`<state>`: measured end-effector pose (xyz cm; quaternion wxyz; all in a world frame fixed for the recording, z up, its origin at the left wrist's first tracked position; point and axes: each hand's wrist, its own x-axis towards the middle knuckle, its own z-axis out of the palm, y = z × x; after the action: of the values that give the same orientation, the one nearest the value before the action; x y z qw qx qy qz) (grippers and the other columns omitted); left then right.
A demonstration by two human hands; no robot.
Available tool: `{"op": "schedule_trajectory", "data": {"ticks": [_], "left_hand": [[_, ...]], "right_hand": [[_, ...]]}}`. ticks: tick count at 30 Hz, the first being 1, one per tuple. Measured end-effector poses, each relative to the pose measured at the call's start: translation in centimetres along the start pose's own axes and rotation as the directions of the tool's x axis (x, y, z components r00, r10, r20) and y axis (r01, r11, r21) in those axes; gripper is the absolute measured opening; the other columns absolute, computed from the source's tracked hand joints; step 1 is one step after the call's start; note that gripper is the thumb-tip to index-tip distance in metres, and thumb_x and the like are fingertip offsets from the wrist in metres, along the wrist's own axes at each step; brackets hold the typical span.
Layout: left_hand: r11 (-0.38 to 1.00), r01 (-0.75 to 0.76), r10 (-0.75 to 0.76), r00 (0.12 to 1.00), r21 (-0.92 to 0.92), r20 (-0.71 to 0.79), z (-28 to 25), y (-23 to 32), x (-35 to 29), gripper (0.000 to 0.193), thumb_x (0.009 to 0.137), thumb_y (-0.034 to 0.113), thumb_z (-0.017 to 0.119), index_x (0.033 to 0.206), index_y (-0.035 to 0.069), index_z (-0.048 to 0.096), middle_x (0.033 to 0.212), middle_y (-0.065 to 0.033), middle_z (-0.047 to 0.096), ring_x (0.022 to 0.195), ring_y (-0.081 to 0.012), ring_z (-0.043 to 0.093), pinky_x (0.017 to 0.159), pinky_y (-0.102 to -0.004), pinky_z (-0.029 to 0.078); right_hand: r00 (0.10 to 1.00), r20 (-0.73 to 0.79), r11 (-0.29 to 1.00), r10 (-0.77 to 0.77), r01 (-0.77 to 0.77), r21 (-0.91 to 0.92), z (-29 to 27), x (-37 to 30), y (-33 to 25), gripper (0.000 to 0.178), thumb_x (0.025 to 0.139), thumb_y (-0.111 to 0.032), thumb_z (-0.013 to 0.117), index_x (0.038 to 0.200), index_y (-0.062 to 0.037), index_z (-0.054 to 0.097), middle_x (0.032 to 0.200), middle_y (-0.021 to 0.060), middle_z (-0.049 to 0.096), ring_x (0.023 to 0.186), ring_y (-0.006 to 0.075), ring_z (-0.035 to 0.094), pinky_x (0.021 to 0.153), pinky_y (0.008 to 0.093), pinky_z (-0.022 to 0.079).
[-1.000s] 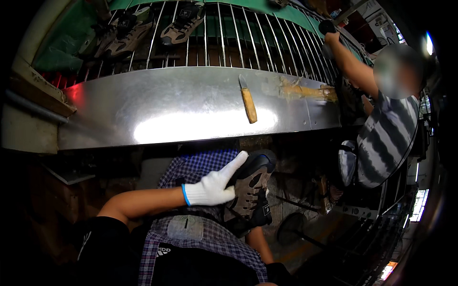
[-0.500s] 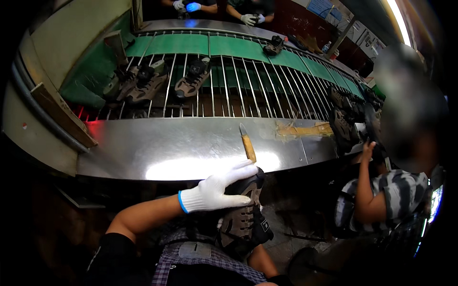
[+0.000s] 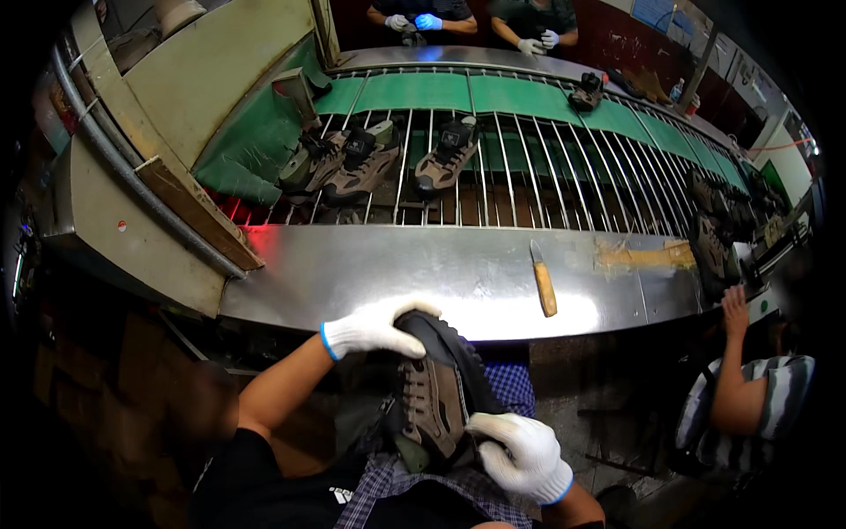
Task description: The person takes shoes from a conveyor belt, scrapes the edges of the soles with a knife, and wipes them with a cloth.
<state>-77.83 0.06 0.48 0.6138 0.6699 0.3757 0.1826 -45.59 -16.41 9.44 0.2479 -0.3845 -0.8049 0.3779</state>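
Observation:
A brown and black shoe (image 3: pixel 436 388) is tilted in front of me, toe toward the bench and dark sole edge turned to the right. My left hand (image 3: pixel 379 331), in a white knit glove, grips the toe with the thumb on the upper. Lower down, my gloved right hand (image 3: pixel 524 454) has its fingers curled and pressed against the sole's edge near the heel; whether a small thing is pinched there too cannot be seen. On the metal bench (image 3: pixel 405 273) beyond lies a knife (image 3: pixel 545 286) with a wooden handle, touched by neither hand.
Behind the bench runs a rack of metal rods (image 3: pixel 529 167) with a green strip; several shoes (image 3: pixel 448 159) stand on it. A co-worker's hand (image 3: pixel 734 309) is near shoes at the right. Across the rack, two people in gloves work. A panel (image 3: pixel 141 273) borders the left.
My right hand, hidden behind the shoe before, now shows at its sole edge. The shoe has turned, exposing its sole side. My view has swung left; the co-worker's hand has shifted.

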Motion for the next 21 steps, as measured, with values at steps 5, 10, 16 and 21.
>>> {"op": "schedule_trajectory", "data": {"ticks": [5, 10, 16, 21], "left_hand": [[0.996, 0.006, -0.003, 0.999, -0.084, 0.035, -0.6, -0.4, 0.8, 0.081, 0.079, 0.019, 0.097, 0.149, 0.002, 0.06, 0.139, -0.0091, 0.067, 0.127, -0.0185, 0.062, 0.113, -0.0358, 0.05], [1.0, -0.01, 0.01, 0.999, -0.008, 0.035, -1.0, -0.8, 0.9, 0.082, 0.078, 0.019, 0.098, 0.149, 0.002, 0.06, 0.138, -0.0099, 0.067, 0.126, -0.0184, 0.062, 0.112, -0.0346, 0.05], [0.998, 0.057, -0.055, 0.997, -0.038, 0.049, -1.5, 0.0, 2.0, 0.073, 0.084, 0.028, 0.094, 0.145, 0.001, 0.064, 0.131, -0.0136, 0.071, 0.123, -0.0217, 0.066, 0.111, -0.0368, 0.052], [0.999, -0.026, 0.025, 0.995, 0.018, 0.094, -2.4, -0.6, 1.2, 0.071, 0.088, 0.021, 0.091, 0.149, 0.001, 0.061, 0.136, -0.0118, 0.069, 0.125, -0.0213, 0.065, 0.112, -0.0385, 0.052]], "right_hand": [[0.976, -0.119, 0.954, 0.18, -0.203, -0.221, 2.6, 3.3, 3.5, 0.069, 0.083, -0.009, 0.078, 0.149, -0.0044, 0.06, 0.145, 0.0277, 0.06, 0.105, 0.0411, 0.074, 0.089, 0.044, 0.063], [0.943, -0.306, 0.869, -0.13, -0.04, -0.494, 4.0, 9.0, 7.6, 0.054, 0.09, -0.008, 0.079, 0.143, -0.007, 0.067, 0.131, 0.0215, 0.07, 0.097, 0.0355, 0.075, 0.08, 0.0419, 0.061], [0.979, -0.141, 0.978, 0.146, -0.164, -0.131, 3.4, 16.9, 11.4, 0.028, 0.105, -0.021, 0.067, 0.129, -0.0063, 0.072, 0.11, 0.0191, 0.076, 0.093, 0.0349, 0.077, 0.082, 0.0443, 0.061], [0.973, 0.053, 0.953, 0.225, -0.208, -0.219, 0.0, 16.0, 4.4, 0.048, 0.108, -0.025, 0.06, 0.15, -0.0035, 0.055, 0.109, 0.0262, 0.077, 0.093, 0.042, 0.077, 0.087, 0.0466, 0.062]]}}
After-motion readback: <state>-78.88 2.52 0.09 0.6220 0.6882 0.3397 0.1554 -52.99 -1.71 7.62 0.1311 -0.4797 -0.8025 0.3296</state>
